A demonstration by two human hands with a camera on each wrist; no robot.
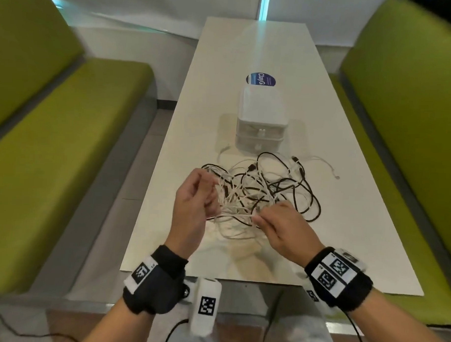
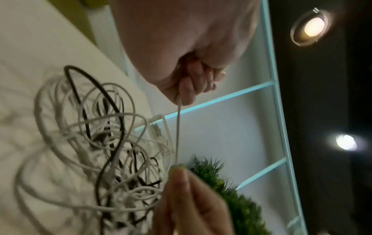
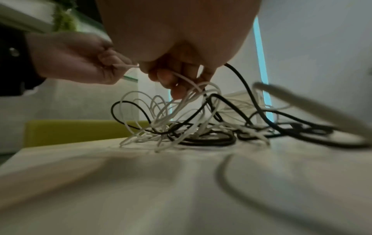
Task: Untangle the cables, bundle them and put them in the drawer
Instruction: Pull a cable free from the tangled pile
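A tangle of white and black cables (image 1: 264,192) lies on the white table (image 1: 345,226) in front of me. My left hand (image 1: 192,203) is raised over the pile's left side, fingers curled round a white cable (image 2: 178,127). My right hand (image 1: 276,229) pinches the same white cable (image 1: 233,216) at the pile's near edge, so a short stretch runs taut between both hands. In the right wrist view the right hand's fingers (image 3: 169,79) curl round white strands. A small white drawer unit (image 1: 262,121) stands just beyond the pile, both drawers closed.
A round blue sticker (image 1: 261,79) lies on the table behind the drawer unit. Green benches (image 1: 67,139) flank the table on both sides (image 1: 411,100). A loose white cable end (image 1: 331,172) trails to the right of the pile.
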